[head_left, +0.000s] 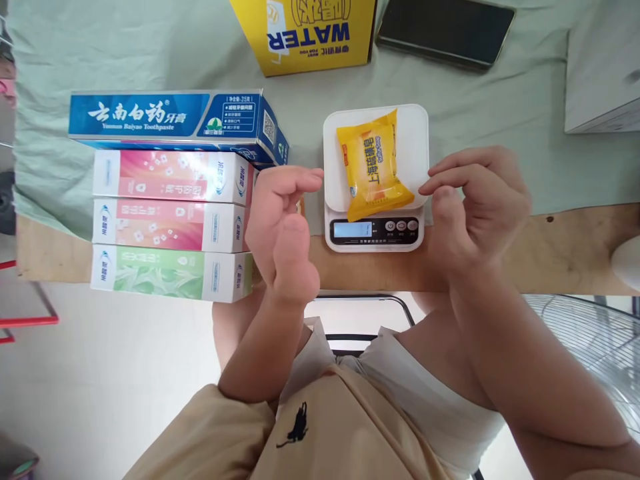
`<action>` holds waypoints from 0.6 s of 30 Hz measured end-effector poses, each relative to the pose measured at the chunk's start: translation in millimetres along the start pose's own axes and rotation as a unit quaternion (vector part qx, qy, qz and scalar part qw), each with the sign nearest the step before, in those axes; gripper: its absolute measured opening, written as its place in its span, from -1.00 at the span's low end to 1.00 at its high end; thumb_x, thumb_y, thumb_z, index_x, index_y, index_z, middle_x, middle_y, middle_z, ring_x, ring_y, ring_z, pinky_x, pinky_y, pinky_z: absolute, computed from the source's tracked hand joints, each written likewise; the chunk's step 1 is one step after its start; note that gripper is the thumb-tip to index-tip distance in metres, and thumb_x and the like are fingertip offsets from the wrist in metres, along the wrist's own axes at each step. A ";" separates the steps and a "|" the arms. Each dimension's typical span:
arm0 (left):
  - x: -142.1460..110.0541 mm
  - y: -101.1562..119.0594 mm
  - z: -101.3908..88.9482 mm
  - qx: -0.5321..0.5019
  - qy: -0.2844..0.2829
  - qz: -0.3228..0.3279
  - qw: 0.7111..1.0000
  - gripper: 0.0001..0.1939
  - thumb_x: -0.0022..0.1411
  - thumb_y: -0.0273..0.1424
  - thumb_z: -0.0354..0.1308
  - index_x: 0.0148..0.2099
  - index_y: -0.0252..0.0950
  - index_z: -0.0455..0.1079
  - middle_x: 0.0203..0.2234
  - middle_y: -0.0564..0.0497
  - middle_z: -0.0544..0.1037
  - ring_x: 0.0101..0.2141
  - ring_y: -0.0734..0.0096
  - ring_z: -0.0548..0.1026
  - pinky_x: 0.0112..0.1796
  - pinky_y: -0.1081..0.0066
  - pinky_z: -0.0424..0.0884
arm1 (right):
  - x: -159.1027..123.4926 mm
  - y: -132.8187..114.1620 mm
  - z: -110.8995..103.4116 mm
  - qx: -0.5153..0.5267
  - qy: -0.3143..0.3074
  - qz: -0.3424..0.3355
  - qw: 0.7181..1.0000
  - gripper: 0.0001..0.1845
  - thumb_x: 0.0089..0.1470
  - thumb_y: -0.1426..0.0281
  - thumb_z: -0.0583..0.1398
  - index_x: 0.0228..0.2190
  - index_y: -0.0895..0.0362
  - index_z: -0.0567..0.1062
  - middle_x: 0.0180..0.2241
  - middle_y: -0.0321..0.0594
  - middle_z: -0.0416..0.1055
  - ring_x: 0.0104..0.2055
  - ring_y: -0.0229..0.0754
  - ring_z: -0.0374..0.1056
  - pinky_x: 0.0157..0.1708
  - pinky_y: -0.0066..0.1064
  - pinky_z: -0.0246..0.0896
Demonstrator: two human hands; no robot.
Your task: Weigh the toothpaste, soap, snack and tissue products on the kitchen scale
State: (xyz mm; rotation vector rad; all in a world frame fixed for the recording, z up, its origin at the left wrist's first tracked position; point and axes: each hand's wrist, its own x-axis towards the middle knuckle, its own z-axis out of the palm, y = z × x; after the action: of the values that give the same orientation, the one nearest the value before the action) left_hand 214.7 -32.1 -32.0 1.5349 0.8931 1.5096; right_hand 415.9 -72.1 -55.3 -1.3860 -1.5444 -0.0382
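A yellow packet of sulfur soap (371,163) lies on the white platform of a kitchen scale (414,133). The scale's display (353,230) is lit, but its reading is too faint to make out. My left hand (285,230) hovers left of the scale, fingers curved and thumb apart from them. Behind its fingers a small orange patch shows, mostly hidden; what it is I cannot tell. On the other side, my right hand (477,200) is open, with its fingertips close to the platform's right edge. Neither hand touches the soap.
Toothpaste boxes stand in a row at left: a blue one (145,117), two pink ones (165,175) and a green one (155,272). At the back are a yellow box (320,40) and a black phone (445,30). A white box (603,73) sits far right.
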 end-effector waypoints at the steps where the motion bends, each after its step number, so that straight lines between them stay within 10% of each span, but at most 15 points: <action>1: 0.1 1.4 1.2 -0.005 0.001 -0.001 1.000 -0.67 0.40 0.01 0.12 -0.11 -0.05 0.58 -0.23 -0.02 0.56 -0.09 0.20 0.59 -0.06 0.13 0.55 | 0.1 -0.4 0.6 -0.003 0.003 0.003 1.000 -0.67 0.33 0.25 0.08 -0.39 0.08 0.54 -0.32 -0.20 0.53 -0.20 -0.19 0.46 -0.17 -0.20 0.36; 8: -2.5 -8.9 -4.1 0.053 -0.032 -0.003 0.998 -0.64 0.45 0.03 0.00 -0.03 0.01 0.53 -0.13 -0.03 0.54 0.00 0.14 0.53 0.08 0.06 0.45 | 0.8 -0.9 0.1 0.021 0.005 0.008 1.000 -0.76 0.31 0.32 0.11 -0.37 0.08 0.51 -0.32 -0.24 0.50 -0.18 -0.21 0.46 -0.15 -0.24 0.40; 18: -11.5 -9.1 8.8 0.030 -0.117 -0.081 0.989 -0.49 0.44 0.12 -0.05 0.26 0.09 0.40 0.28 0.11 0.42 0.43 0.11 0.20 0.48 0.10 0.08 | -13.3 17.2 6.4 0.043 -0.068 0.197 0.977 -0.66 0.31 0.15 0.13 0.08 -0.06 0.36 0.14 -0.16 0.39 0.19 -0.10 0.44 0.13 -0.10 0.45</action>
State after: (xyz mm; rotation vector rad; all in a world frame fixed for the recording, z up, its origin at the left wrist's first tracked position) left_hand 223.4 -38.9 -45.0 1.6036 0.9087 1.1685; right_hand 422.5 -72.0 -77.0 -1.6283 -1.3374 0.3679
